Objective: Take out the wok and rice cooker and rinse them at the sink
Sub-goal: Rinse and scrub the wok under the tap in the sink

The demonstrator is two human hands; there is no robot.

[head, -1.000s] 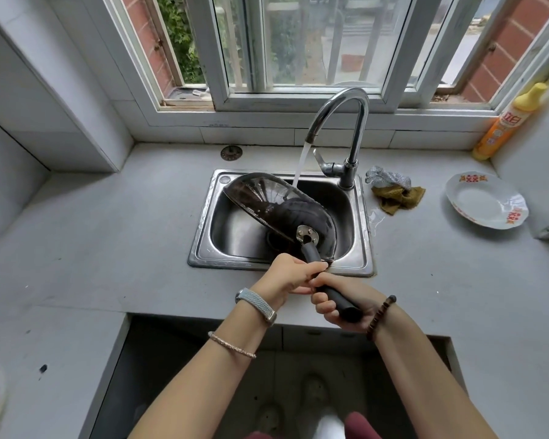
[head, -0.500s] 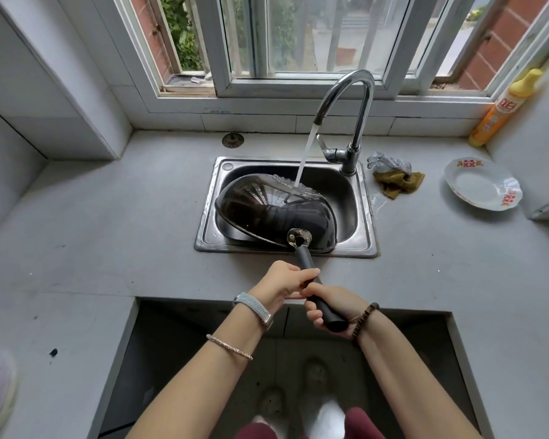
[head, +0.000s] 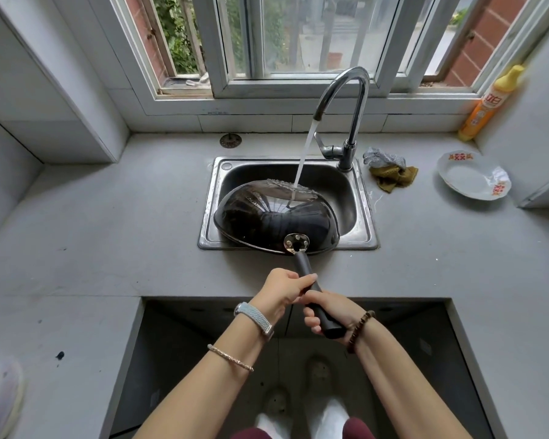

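A black wok [head: 267, 220] lies bottom-up over the steel sink [head: 360, 223], its underside facing me. Water from the curved tap [head: 349, 99] runs onto its far side and splashes. The wok's dark handle [head: 301, 267] points toward me across the counter edge. My left hand [head: 282, 291] grips the handle near its middle. My right hand [head: 328, 310] grips the handle's end just behind it. No rice cooker is in view.
A scourer and a brown cloth [head: 390, 172] lie right of the tap. A white plate [head: 474, 180] sits farther right, and an orange detergent bottle [head: 488, 103] stands in the corner. Below me the counter has an open recess [head: 203, 359].
The wok has turned from a steep tilt to lying flatter, bottom-up, across the sink. Both hands kept their grip on the handle and drew back toward me.
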